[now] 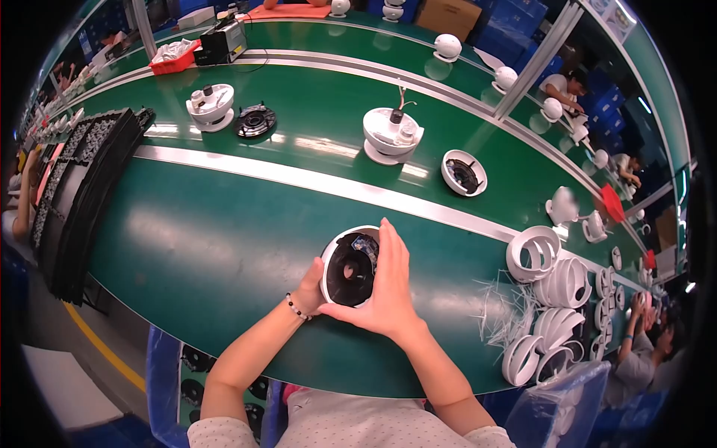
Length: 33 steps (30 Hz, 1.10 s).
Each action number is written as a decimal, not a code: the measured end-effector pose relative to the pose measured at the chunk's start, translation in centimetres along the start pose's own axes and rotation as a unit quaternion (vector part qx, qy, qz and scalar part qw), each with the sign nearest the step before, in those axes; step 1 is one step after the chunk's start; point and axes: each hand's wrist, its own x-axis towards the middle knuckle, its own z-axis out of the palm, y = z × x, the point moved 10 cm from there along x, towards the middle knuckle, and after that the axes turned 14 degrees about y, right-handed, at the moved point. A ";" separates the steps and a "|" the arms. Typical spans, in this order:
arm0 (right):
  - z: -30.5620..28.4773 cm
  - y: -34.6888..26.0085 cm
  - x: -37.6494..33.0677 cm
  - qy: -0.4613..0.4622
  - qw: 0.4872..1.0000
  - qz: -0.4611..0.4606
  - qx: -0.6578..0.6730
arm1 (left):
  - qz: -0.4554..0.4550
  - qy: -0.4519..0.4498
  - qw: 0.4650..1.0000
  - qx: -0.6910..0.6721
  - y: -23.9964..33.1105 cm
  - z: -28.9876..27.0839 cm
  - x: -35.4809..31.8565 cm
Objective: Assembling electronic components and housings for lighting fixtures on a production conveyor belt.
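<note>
Between my two hands is a white round housing (pixel 349 270), its hollow side facing up. A black ring-shaped part with a central hole fills it, and a bit of circuit board shows at its upper right. My left hand (pixel 306 290), with a beaded bracelet at the wrist, grips the left rim; its fingers are mostly hidden beneath. My right hand (pixel 388 287) wraps the right side, thumb along the near rim and fingers stretched up past the far edge. The housing is over the green bench (pixel 216 231).
Past a metal strip (pixel 299 178) stand white half-assembled units (pixel 392 134), a black round part (pixel 255 120) and a white bowl-shaped shell (pixel 464 174). White rings (pixel 534 254) and thin white strips (pixel 504 310) lie right. Stacked black trays (pixel 82 194) rise left. Other people work farther off.
</note>
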 end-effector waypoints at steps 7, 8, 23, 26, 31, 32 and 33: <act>1.2 -0.8 0.8 -0.029 0.999 0.025 0.003 | -0.017 0.015 1.000 0.006 1.0 -1.2 -0.5; 1.3 -0.9 0.8 -0.027 0.999 0.025 0.003 | -0.014 0.009 1.000 0.001 1.3 -1.2 -0.4; 3.5 1.9 0.2 -0.058 0.959 0.128 0.247 | -0.006 0.061 0.997 -0.048 3.5 -3.9 -0.9; 3.3 -0.9 0.1 -0.028 0.985 0.062 0.157 | -0.076 0.006 0.993 -0.090 2.9 -3.2 -1.9; 4.2 -3.1 -0.3 -0.016 0.999 0.017 0.030 | -0.037 0.084 0.994 -0.058 3.1 -4.2 -2.0; 4.6 -3.0 -0.2 -0.019 0.999 0.019 0.027 | -0.042 0.094 0.993 -0.062 3.1 -4.4 -2.0; 5.2 -3.2 0.2 -0.025 1.000 0.008 0.016 | -0.046 0.095 0.993 -0.061 3.2 -4.6 -2.0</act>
